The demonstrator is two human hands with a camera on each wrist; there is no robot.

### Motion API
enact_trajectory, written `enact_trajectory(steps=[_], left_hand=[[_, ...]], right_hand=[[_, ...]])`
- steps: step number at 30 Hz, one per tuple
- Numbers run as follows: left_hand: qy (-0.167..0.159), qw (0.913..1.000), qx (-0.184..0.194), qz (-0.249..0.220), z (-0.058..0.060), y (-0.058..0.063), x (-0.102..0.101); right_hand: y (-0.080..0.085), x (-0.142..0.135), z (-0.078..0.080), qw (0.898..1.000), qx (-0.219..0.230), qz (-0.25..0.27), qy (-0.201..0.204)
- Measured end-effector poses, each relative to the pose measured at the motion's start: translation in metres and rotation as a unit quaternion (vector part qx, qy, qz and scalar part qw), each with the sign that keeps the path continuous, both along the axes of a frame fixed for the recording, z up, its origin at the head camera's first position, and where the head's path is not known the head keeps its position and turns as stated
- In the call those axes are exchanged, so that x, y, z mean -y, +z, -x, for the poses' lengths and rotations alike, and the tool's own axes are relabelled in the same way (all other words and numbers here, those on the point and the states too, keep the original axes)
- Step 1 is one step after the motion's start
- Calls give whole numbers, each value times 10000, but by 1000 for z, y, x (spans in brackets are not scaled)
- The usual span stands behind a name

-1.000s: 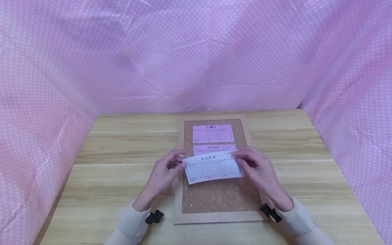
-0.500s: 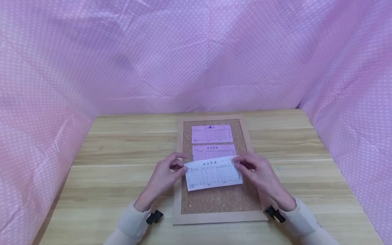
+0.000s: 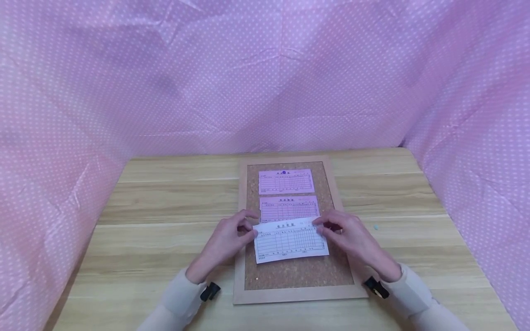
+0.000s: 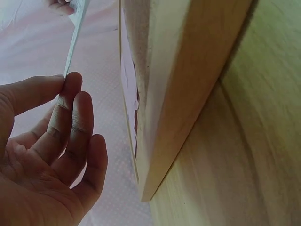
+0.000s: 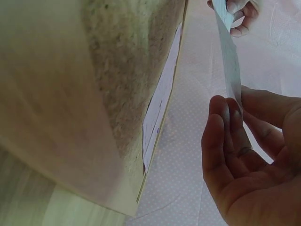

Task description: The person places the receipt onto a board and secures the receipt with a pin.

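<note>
A white printed receipt slip [image 3: 291, 241] is held above the corkboard [image 3: 298, 276], its right end slightly higher in the head view. My left hand [image 3: 227, 236] pinches its left edge between thumb and fingertips, as the left wrist view also shows. The upper right end is pinched by my right hand [image 3: 352, 234]. In the right wrist view the slip [image 5: 230, 61] hangs apart from the board. Two pink slips lie on the cork: an upper pink slip [image 3: 285, 182] with a purple pushpin [image 3: 284, 173] at its top, and a lower pink slip [image 3: 287, 208], partly covered by the white one.
The board's wooden frame [image 3: 300, 294] lies on a wood-grain table [image 3: 145, 230]. A small pale green bit [image 3: 376, 227] sits on the table right of the board. Pink dotted cloth [image 3: 265, 82] hangs at the back and sides.
Both hands have brought the white slip down the board toward me, so more of the lower pink slip shows. The pink slips stay where they were on the board.
</note>
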State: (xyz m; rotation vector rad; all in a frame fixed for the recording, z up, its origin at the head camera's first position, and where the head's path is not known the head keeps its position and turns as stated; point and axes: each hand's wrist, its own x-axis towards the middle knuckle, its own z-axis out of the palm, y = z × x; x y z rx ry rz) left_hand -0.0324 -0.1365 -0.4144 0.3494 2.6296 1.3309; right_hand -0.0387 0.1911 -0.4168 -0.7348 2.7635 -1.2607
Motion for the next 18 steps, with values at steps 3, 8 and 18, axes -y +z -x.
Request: enact_trajectory(steps=[3, 8, 18], left_hand=[[-99, 9999, 24, 87, 1, -1, -1], [-226, 9995, 69, 205, 3, -4, -3], [-406, 9970, 6, 651, 4, -9, -6]], right_hand=[[-2, -2, 1, 10000, 43, -47, 14], [-4, -3, 2, 9998, 116, -171, 19], [-7, -6, 2, 9979, 464, -451, 100]])
